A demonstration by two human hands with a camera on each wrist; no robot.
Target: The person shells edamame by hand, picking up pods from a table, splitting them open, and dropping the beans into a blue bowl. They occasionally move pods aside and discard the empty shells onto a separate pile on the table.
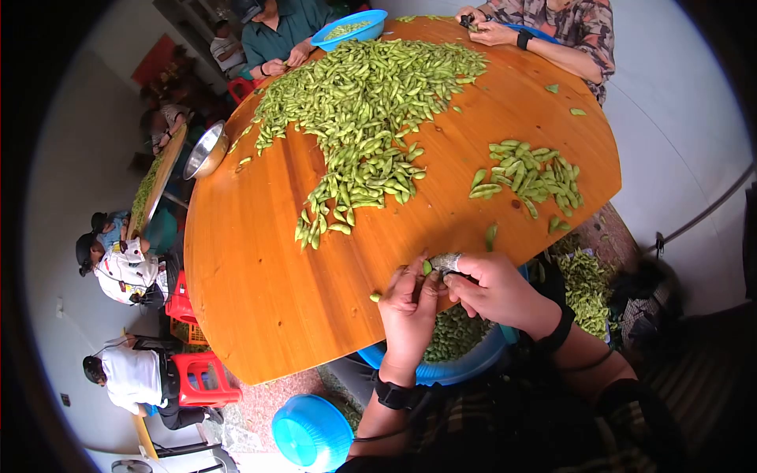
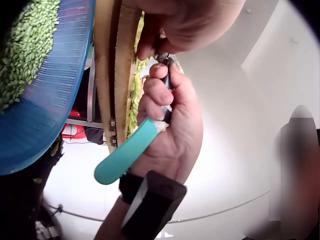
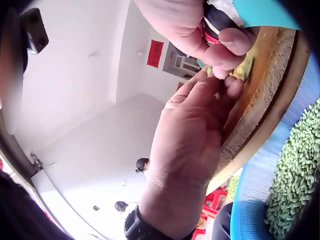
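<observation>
At the table's near edge, my two hands meet over a blue basin (image 1: 493,351) of shelled green beans. My left hand (image 1: 410,311) pinches a green soybean pod (image 1: 427,267) between thumb and fingers. My right hand (image 1: 497,290) grips a small tool with a teal handle (image 2: 127,152) jutting from the palm and a dark wrapped front part (image 2: 168,82). The tool's tip is right at the left fingertips and hidden by them. In the right wrist view the left hand (image 3: 187,122) lies just below the right hand (image 3: 200,30).
A large pile of soybean pods (image 1: 371,102) covers the wooden table's (image 1: 260,276) far middle; a smaller heap (image 1: 532,173) lies at right. A metal bowl (image 1: 206,150) is at the left edge. Two people work across the table. A blue tub (image 1: 311,433) stands on the floor.
</observation>
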